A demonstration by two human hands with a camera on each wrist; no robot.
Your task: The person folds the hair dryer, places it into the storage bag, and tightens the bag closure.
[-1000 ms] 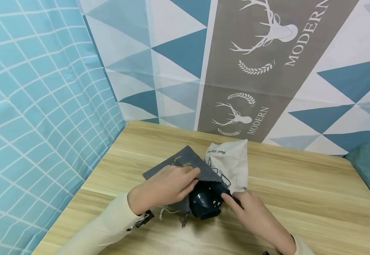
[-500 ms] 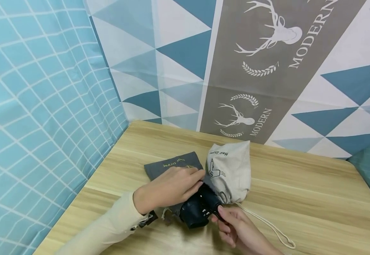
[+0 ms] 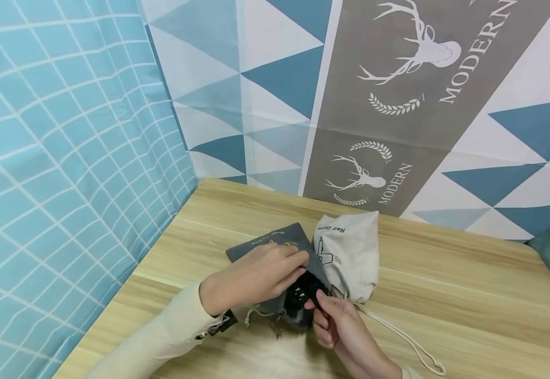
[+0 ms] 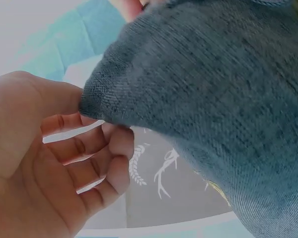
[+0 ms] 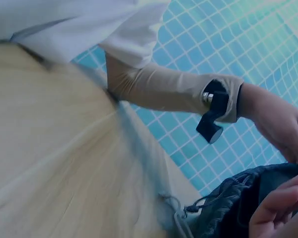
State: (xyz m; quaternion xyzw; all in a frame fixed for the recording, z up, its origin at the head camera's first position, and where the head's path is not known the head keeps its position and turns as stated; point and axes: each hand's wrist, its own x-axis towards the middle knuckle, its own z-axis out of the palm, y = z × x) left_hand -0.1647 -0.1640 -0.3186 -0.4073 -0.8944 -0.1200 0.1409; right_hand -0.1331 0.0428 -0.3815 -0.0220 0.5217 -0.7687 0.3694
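Observation:
A dark grey drawstring pouch (image 3: 310, 239) with yellow print lies on the table, its mouth toward me. My left hand (image 3: 261, 276) pinches the upper edge of that mouth between thumb and fingers; the left wrist view shows the pinched cloth (image 4: 188, 84) closely. A shiny black hair dryer (image 3: 298, 295) sits partly inside the mouth, its far end hidden by the cloth. My right hand (image 3: 343, 326) grips the dryer's dark handle at the opening, with the thumb on top. In the right wrist view, the pouch rim (image 5: 228, 196) is beside the right fingers (image 5: 280, 203).
A beige drawstring bag (image 3: 355, 263) marked "Hair Dryer" lies right behind the pouch. Its white cord (image 3: 408, 337) trails over the wooden table (image 3: 445, 284) to the right. Patterned cloth walls (image 3: 275, 131) stand at the back and left.
My right hand first drew the dryer toward me, then moved it back, deeper into the pouch mouth. It also shifted its grip on the handle. My left hand kept pinching the pouch edge.

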